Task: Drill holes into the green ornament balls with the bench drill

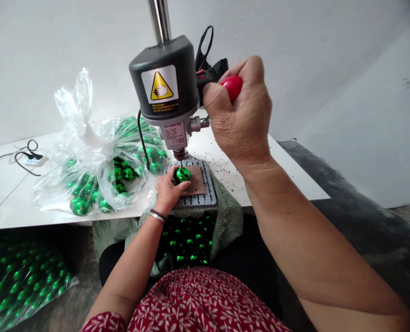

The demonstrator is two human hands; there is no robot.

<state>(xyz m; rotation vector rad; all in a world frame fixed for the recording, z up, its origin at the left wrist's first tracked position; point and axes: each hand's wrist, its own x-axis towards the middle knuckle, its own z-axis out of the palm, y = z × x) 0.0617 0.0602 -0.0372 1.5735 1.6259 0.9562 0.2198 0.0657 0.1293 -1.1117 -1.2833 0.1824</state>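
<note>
A shiny green ball rests on a brown board atop the base plate of a bench drill press. My left hand grips the ball between thumb and fingers from its left side. Right above it the thin drill bit comes down to the ball's top; whether it has gone in, I cannot tell. My right hand is wrapped round the red knob of the drill's lever, up and to the right of the motor housing.
An open clear plastic bag of green balls lies left of the drill. More balls sit below the table edge by my lap, and another bag lies lower left. Dark shavings dot the white table. A power strip stands far left.
</note>
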